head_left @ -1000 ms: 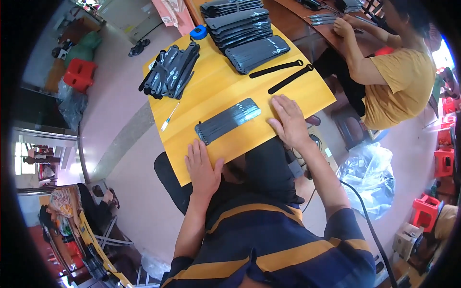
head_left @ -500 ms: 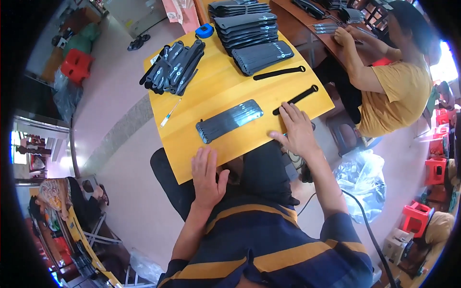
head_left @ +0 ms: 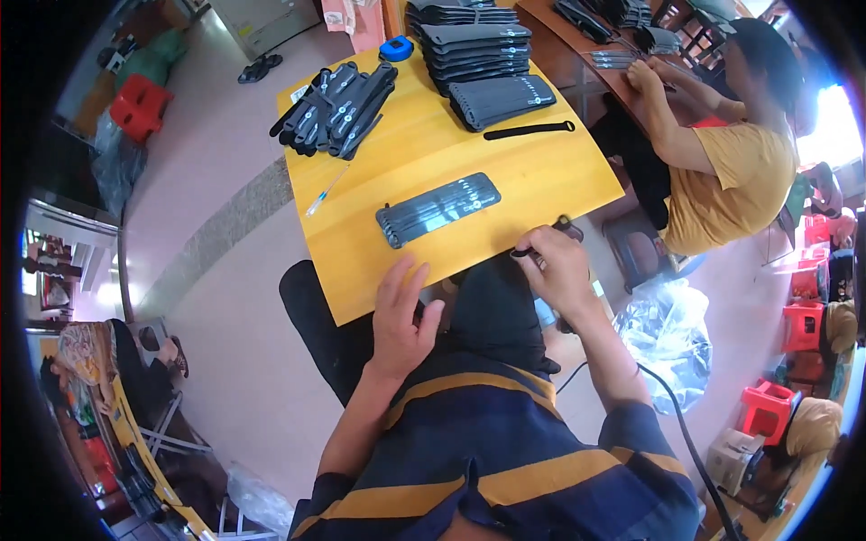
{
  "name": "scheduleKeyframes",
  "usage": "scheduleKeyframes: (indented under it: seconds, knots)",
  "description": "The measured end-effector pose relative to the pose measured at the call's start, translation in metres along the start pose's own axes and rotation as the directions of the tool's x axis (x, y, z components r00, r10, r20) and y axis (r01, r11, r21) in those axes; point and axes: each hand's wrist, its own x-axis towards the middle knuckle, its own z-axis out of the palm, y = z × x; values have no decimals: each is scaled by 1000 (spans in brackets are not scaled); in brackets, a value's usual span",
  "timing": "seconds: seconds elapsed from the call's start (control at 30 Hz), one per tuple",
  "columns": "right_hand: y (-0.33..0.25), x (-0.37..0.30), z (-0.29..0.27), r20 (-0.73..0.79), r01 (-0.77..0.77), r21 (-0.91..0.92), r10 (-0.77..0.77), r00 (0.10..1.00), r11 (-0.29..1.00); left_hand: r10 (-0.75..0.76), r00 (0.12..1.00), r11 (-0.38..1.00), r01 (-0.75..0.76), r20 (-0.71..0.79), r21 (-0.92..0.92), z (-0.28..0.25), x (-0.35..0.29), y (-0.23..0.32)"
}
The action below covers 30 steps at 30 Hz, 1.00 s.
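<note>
At the near edge of the yellow surface (head_left: 424, 162), the person's left hand (head_left: 401, 316) lies flat with its fingers spread and loose, holding nothing, the fingertips just over the board's edge. The right hand (head_left: 552, 268) is at the near right corner, its fingers pinched together on a thin black strap (head_left: 544, 242), one end of which pokes out above the knuckles while the rest is hidden in the grip. The two hands are well apart, with a dark cloth on the person's lap between them. Just beyond the left hand, near the middle of the surface, lies a flat dark grey pouch (head_left: 437, 209), long and narrow, set at a slant and touched by neither hand. Farther back on the right a second black strap (head_left: 529, 132) lies loose on the wood, just beside a dark folded piece (head_left: 502, 99) that fronts a stack of similar dark pieces (head_left: 469, 41). At the far left corner sits a heap of black tool-like pieces (head_left: 336, 108), and between that heap and the pouch lies a thin pen-like stick (head_left: 326, 191). A small blue round thing (head_left: 395, 49) sits at the far edge. To the right, another person in a yellow shirt (head_left: 731, 180) works at a separate brown table (head_left: 577, 50).
</note>
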Motion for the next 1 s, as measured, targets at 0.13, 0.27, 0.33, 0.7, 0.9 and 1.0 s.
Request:
scheduleKeyframes:
  seconds: [0.13, 0.27, 0.33, 0.7, 0.9, 1.0]
  knots:
    - [-52, 10, -24, 127, -234, 560, 196, 972, 795, 2, 998, 988, 7, 55, -153, -8, 14, 25]
    - [-54, 13, -2, 160, -270, 920, 360, 919, 283, -104, 974, 945, 159, 201, -285, -13, 13, 28]
    - [-50, 17, 7, 158, -268, 936, 404, 901, 230, -159, 955, 875, 254, 251, -411, -11, 9, 23]
    - [-22, 29, 51, 197, -310, 944, 565, 801, 110, -404, 681, 296, 729, 611, -617, -35, 10, -7]
    - [-13, 35, 60, 231, -308, 951, 564, 793, 43, -466, 651, 370, 758, 598, -537, -27, 9, -28]
    - [-7, 37, 60, 247, -387, 911, 562, 790, 144, -567, 647, 453, 762, 510, -463, -26, 18, -39]
